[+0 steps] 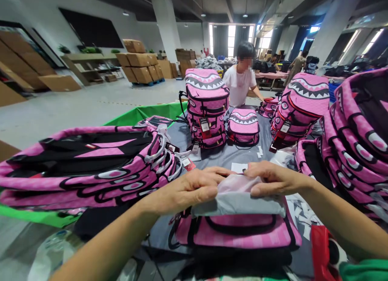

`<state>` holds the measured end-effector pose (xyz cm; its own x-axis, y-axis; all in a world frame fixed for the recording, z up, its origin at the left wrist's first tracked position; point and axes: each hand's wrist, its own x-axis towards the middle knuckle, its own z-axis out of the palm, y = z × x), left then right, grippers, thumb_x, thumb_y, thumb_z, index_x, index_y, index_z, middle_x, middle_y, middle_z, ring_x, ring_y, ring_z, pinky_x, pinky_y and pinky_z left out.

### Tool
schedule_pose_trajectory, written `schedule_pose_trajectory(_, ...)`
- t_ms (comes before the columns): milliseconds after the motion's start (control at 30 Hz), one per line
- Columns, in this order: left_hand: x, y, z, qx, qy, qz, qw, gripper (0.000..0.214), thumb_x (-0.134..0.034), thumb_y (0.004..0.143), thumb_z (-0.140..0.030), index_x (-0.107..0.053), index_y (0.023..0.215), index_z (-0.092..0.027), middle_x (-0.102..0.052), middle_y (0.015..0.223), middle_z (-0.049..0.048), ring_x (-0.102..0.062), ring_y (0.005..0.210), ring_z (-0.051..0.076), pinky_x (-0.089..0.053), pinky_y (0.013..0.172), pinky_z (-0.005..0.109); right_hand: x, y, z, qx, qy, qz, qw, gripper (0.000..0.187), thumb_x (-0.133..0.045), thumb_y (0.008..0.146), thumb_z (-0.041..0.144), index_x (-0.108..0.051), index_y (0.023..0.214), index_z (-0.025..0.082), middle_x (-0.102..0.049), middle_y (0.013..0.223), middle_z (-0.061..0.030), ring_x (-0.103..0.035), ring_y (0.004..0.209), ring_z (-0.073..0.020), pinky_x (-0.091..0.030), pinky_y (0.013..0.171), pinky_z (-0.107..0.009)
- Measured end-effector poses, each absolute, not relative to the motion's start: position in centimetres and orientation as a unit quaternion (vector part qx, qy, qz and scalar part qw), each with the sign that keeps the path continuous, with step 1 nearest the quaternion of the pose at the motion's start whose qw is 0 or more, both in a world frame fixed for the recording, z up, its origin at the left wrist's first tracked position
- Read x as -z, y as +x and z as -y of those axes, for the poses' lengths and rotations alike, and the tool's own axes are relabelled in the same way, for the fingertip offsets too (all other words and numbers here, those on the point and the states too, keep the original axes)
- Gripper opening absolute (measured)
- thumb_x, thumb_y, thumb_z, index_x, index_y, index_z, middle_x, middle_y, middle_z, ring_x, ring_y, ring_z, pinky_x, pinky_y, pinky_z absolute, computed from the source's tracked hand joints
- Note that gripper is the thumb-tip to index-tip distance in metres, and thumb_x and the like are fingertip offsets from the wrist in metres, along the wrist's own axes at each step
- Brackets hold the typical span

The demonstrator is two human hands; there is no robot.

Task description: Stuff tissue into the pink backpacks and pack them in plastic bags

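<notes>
In the lower centre of the frame a pink backpack [233, 231] lies flat, its woven fabric edged with black piping and a black zip line. From its top sticks a pale plastic bag [239, 202], grey-white, thin, softly creased and partly see-through. The left hand [188, 190] lies over the bag's upper left edge with its fingers pressed together and closed down on the film. The right hand [273, 179] pinches the upper right edge between curled fingers and thumb, and the two sets of fingertips nearly meet in the middle. At centre left a pile of flat backpacks [85, 167] shows cartoon eyes, black panels and white cords. Along the right edge a second leaning stack [357, 139] repeats the pink and black bands. Further back, at centre, filled backpacks [206, 107] printed with jagged white shark teeth stand stacked, hang tags [205, 125] dangling, with a smaller one [243, 126] just beside them. All rest on a table covered in smooth grey cloth [224, 153], where white paper slips [239, 167] lie scattered. Behind the table a person in a white shirt [241, 85] works. The room is a wide hall with a pale concrete floor [60, 107], thick pillars [166, 22] and brown cardboard boxes [139, 64] stacked at upper left.
</notes>
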<state>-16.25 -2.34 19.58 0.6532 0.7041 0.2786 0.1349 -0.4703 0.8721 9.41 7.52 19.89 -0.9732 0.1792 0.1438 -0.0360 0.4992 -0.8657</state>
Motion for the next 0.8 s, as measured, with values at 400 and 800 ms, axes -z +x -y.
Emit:
schedule_pose_trajectory(400,-20.1,-16.3,-0.2,-0.188,0.725,-0.354,0.56,0.043,-0.06,0.092,-0.059,-0.062,0.085,-0.016,-0.048,0.078,-0.0015,-0.043,0.07,0.012,-0.036,0.061,0.022,-16.5,9.5,-6.3,-0.606,-0.098,0.749,0.248,0.052,-0.061,0.094,0.058,-0.052,0.066,0.015,-0.038,0.061,0.0053,-0.031,0.054,-0.0072,-0.022,0.049,-0.023)
schedule_pose_trajectory(800,-18.8,-14.6,-2.5,-0.258,0.783,-0.186,0.534,0.043,-0.063,0.09,-0.058,-0.064,0.083,-0.016,-0.057,0.076,0.002,-0.052,0.075,0.014,-0.045,0.07,0.025,-16.8,10.3,-5.1,-0.511,-0.067,0.808,0.287,0.052,-0.053,0.101,0.05,-0.052,0.061,0.017,-0.039,0.054,0.004,-0.037,0.051,-0.0097,-0.027,0.05,-0.027)
